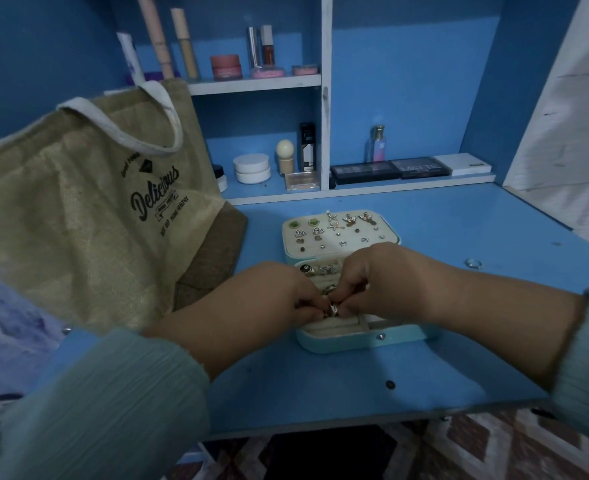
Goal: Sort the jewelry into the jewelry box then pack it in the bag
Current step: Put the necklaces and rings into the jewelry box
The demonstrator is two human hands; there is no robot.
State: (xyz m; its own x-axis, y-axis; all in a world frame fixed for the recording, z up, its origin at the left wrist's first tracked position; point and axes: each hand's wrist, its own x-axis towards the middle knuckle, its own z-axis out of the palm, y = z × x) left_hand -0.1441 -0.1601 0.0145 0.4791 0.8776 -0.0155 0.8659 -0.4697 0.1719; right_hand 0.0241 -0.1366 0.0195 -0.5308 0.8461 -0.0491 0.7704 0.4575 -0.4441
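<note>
Both your hands (pixel 331 299) pinch a ring (pixel 333 308) over the jewelry box (pixel 355 342); earrings (pixel 333 226) sorted, another ring (pixel 473 263) waits, bag (pixel 78 202) unpacked.

Jewelry box (pixel 355 341) tray largely hidden beneath both hands' fingers (pixel 307 301).

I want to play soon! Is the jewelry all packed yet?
Not yet. Earrings already sit in the open jewelry box. Left hand and right hand pinch a ring over it. One ring on the desk waits; the bag comes last.
</note>
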